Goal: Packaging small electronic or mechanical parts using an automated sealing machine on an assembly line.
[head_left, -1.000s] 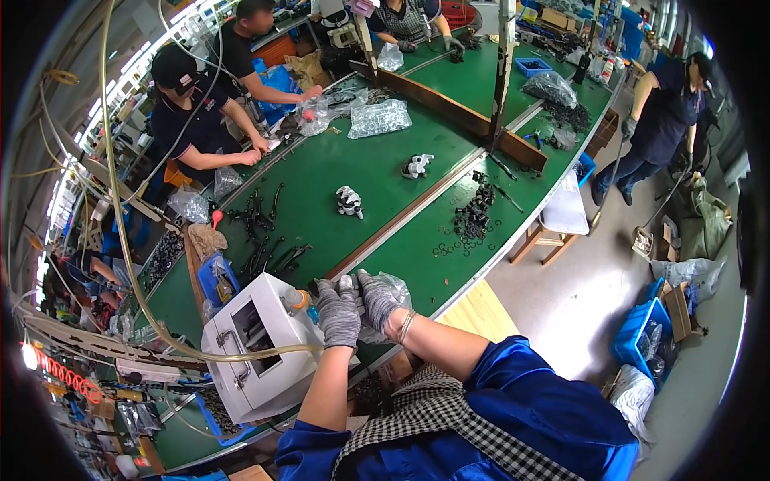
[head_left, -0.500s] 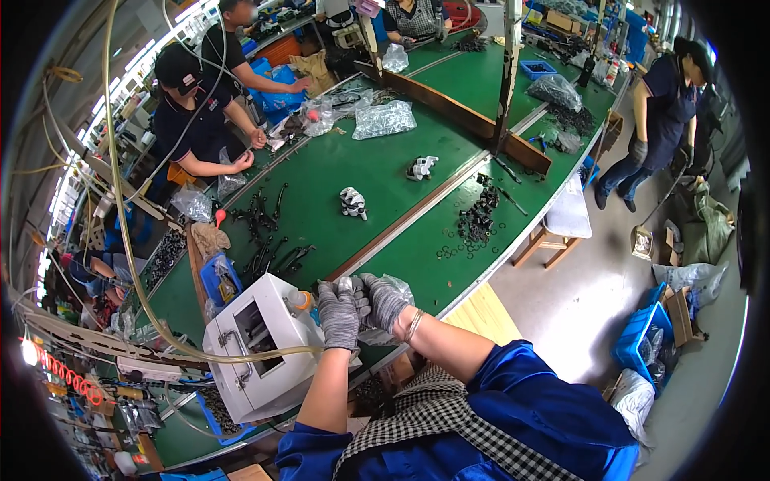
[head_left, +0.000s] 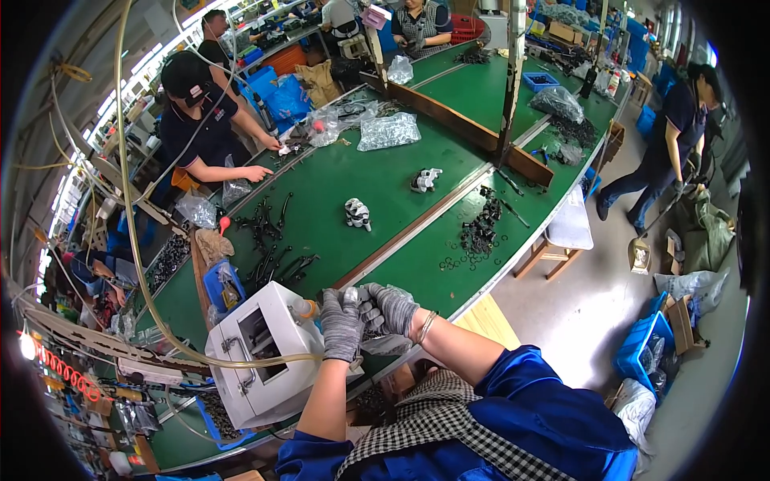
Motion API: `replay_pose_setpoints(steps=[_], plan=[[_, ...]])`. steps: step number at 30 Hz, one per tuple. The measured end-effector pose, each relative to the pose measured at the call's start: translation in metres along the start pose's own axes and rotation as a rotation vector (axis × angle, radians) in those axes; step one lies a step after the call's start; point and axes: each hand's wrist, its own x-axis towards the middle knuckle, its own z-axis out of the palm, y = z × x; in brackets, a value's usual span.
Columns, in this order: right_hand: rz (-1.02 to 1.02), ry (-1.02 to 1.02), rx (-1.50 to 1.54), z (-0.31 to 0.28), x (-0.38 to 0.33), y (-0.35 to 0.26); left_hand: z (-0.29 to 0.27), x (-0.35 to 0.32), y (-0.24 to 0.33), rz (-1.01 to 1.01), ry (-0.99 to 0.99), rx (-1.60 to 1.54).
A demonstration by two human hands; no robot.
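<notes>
Holding my grey-knit-gloved left hand (head_left: 342, 327) and right hand (head_left: 391, 309) together by crumpled clear plastic (head_left: 388, 345), I'm judging steadiness best; whether I'm pinching anything, I can't tell.

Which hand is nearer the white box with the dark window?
Left. The left hand is close beside the right side of the white box; the right hand is farther right, beyond the left hand.

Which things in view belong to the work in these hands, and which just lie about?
Likely in use:
left hand and right hand, gloved, close together, their contents unclear
perhaps clear plastic by the right hand

Apparently lying about:
nearer silver part
black levers
bubble-wrap bag
</notes>
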Motion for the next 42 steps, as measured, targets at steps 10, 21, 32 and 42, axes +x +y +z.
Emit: replay_pose_setpoints(steps=[10,21,32,42], plan=[[0.163,-0.46,0.418,-0.027,0.036,0.02,0.0,-0.004,0.017,0.002,0.014,0.083],[-0.191,0.334,-0.192,0.031,-0.02,0.017,-0.002,-0.015,-0.017,0.259,0.13,0.647],[-0.519,0.068,-0.489,-0.056,0.086,0.043,0.005,0.016,-0.053,-0.025,0.187,0.085],[0.025,-0.115,-0.038,-0.036,0.035,0.015,-0.001,-0.004,-0.022,-0.563,0.04,-0.569]])
